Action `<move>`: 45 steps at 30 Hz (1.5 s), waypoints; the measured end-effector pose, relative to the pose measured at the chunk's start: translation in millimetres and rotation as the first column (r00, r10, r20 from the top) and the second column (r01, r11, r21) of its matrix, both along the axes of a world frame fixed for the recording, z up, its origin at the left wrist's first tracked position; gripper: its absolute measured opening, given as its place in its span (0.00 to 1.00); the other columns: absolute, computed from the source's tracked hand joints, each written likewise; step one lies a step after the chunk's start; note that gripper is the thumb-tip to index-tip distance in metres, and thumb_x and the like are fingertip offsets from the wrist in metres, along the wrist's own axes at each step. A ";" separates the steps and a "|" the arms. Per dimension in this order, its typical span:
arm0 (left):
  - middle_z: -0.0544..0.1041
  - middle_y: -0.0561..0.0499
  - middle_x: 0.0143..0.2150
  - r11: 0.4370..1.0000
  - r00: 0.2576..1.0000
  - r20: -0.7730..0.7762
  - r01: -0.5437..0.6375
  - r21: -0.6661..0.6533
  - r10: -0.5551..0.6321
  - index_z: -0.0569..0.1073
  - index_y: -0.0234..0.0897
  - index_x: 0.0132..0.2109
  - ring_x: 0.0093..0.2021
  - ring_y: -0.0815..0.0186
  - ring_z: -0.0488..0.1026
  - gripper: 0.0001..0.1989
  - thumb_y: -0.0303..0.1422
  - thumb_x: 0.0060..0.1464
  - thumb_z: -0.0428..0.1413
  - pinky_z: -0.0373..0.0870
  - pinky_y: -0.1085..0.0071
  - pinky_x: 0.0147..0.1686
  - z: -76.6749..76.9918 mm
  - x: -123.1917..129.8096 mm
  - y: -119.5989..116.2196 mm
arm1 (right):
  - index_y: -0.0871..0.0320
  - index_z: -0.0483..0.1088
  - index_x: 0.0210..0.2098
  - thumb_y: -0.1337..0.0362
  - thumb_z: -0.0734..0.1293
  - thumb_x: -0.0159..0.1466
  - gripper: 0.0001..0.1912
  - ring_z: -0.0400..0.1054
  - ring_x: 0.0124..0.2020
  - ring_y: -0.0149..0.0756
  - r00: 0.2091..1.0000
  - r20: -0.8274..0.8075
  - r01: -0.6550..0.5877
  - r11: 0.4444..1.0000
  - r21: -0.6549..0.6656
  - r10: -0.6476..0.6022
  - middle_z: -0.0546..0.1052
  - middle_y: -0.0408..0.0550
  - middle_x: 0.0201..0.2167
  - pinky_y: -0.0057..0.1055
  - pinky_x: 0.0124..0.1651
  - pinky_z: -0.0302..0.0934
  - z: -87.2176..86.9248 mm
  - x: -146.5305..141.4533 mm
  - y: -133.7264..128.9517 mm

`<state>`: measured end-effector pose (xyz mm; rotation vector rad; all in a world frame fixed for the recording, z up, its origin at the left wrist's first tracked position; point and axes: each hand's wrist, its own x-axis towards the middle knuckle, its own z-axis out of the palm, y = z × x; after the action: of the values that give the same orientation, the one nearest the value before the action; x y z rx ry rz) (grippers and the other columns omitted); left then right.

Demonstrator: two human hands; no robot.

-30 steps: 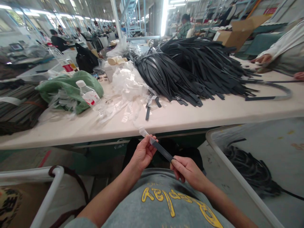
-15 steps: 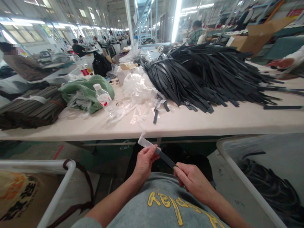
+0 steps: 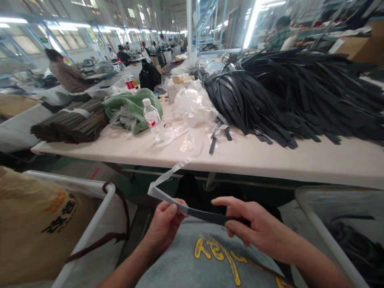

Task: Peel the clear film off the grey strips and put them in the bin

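Observation:
A dark grey strip (image 3: 207, 215) stretches between my hands in front of my shirt. My left hand (image 3: 165, 224) pinches it near where a translucent white film tape (image 3: 159, 193) lies along its end. Beyond my left fingers the tape folds sharply and runs back up toward the table. The other end of the strip passes into my right hand (image 3: 255, 226), between the thumb and the lower fingers, with the index finger raised off it; its tip is hidden there.
On the table (image 3: 168, 156) lie a pile of dark strips (image 3: 288, 96), crumpled clear plastic (image 3: 193, 102), a plastic bottle (image 3: 152, 118), green cloth (image 3: 135, 104) and bundled brown strips (image 3: 72, 122). White-rimmed bins stand left (image 3: 87, 232) and right (image 3: 324, 240). A person (image 3: 64, 72) works at far left.
My left hand has moved left and down, and more translucent tape shows beyond it. My right hand has shifted right and its index finger has lifted. The view has turned left.

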<state>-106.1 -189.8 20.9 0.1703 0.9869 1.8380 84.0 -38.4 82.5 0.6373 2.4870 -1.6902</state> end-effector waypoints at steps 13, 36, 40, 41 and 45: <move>0.79 0.53 0.28 0.854 0.847 0.181 -0.448 -0.264 0.500 0.77 0.34 0.33 0.26 0.72 0.75 0.05 0.27 0.47 0.66 0.76 0.76 0.28 -10.5 -22.6 -35.5 | 0.51 0.64 0.60 0.70 0.63 0.61 0.28 0.64 0.21 0.26 0.982 -0.094 -0.149 0.977 0.151 0.164 0.75 0.37 0.23 0.22 0.26 0.55 2.2 -84.2 -14.4; 0.78 0.50 0.29 0.947 0.828 0.476 -0.189 -0.260 0.296 0.75 0.32 0.32 0.29 0.69 0.76 0.07 0.28 0.47 0.66 0.74 0.75 0.32 -72.9 -27.7 -0.1 | 0.50 0.67 0.57 0.63 0.59 0.65 0.20 0.75 0.31 0.41 0.957 0.230 -0.275 0.803 0.529 0.177 0.81 0.47 0.32 0.30 0.31 0.58 -59.1 -144.3 -16.1; 0.78 0.49 0.30 0.941 0.806 0.499 -0.203 -0.269 0.317 0.75 0.31 0.33 0.30 0.70 0.76 0.05 0.27 0.50 0.65 0.74 0.75 0.33 -76.9 -32.9 3.6 | 0.52 0.61 0.62 0.61 0.60 0.66 0.25 0.75 0.35 0.41 0.960 0.220 -0.256 0.853 0.454 0.171 0.81 0.48 0.36 0.30 0.34 0.60 -67.6 -151.9 -10.6; 0.78 0.50 0.30 0.930 0.785 0.512 -0.221 -0.295 0.349 0.76 0.31 0.34 0.29 0.71 0.75 0.04 0.27 0.51 0.64 0.74 0.75 0.33 -76.8 -35.4 3.9 | 0.52 0.59 0.63 0.60 0.61 0.66 0.26 0.75 0.35 0.41 0.964 0.209 -0.242 0.869 0.432 0.164 0.81 0.48 0.36 0.30 0.34 0.61 -64.0 -147.5 -5.3; 0.76 0.51 0.27 0.920 0.746 0.558 -0.191 -0.342 0.363 0.75 0.31 0.33 0.26 0.72 0.74 0.03 0.26 0.53 0.62 0.73 0.76 0.31 -76.7 -37.2 7.3 | 0.50 0.61 0.62 0.62 0.60 0.66 0.24 0.73 0.28 0.36 0.968 0.206 -0.209 0.914 0.347 0.143 0.79 0.41 0.28 0.28 0.32 0.60 -52.3 -132.0 10.2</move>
<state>-143.4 -182.5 -55.7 -0.7477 0.7944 1.8138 -48.0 -28.3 30.2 0.5386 2.6535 -1.0648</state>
